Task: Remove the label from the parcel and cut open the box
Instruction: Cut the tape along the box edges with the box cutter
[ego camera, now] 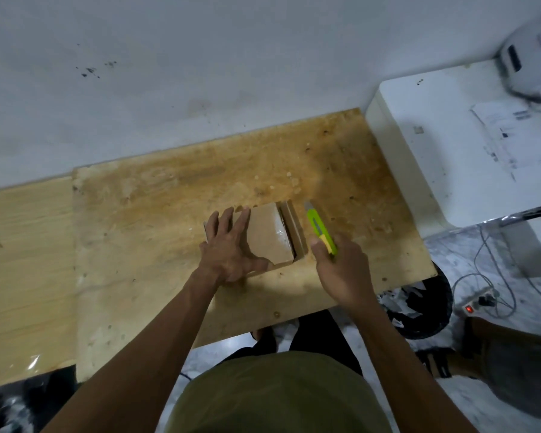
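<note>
A small brown cardboard box (pixel 267 234) lies on the plywood board (pixel 156 214), near its front edge. A gap shows along the box's right side, where a flap (pixel 295 228) stands apart from the top. My left hand (pixel 231 248) rests flat on the box's left half, fingers spread and straight, thumb along its near edge. My right hand (pixel 341 270) grips a green and yellow utility knife (pixel 320 228) just right of the box, with the blade end pointing away from me. No label is visible on the box.
A white cabinet (pixel 419 157) with a printed sheet (pixel 506 135) stands at the right, a white device (pixel 531 67) behind it. A black bin (pixel 419 307) and a power strip (pixel 478 303) with cables sit on the floor at the right. A pale wooden tabletop (pixel 22 260) extends left.
</note>
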Demonstrator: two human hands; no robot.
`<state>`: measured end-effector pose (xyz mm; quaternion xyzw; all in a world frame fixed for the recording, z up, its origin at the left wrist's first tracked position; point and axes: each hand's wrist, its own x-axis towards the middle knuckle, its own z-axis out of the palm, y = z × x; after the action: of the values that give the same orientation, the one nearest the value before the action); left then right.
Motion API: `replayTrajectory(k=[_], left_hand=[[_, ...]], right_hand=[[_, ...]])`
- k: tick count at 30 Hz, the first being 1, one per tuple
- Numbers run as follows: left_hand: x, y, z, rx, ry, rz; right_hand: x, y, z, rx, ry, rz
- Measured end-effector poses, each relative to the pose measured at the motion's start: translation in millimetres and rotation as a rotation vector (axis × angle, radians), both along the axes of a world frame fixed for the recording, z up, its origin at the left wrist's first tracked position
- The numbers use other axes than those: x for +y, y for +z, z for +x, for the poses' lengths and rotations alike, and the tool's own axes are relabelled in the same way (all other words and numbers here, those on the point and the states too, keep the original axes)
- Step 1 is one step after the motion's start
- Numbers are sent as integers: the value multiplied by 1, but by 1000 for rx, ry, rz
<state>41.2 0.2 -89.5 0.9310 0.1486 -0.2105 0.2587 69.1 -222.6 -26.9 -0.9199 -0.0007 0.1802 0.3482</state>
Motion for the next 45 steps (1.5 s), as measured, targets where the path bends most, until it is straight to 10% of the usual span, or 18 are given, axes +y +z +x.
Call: replayTrajectory(k=[16,26,45], left_hand=[[-40,-3,-40,-146,858,-114],[-64,-4,-21,-186,1460,-340],[-33,1,-42,-147,1058,-435]], right_hand=[[92,-59,114,67,541,25],[89,-68,119,152,355,125],[64,-68,20,293,-119,261]])
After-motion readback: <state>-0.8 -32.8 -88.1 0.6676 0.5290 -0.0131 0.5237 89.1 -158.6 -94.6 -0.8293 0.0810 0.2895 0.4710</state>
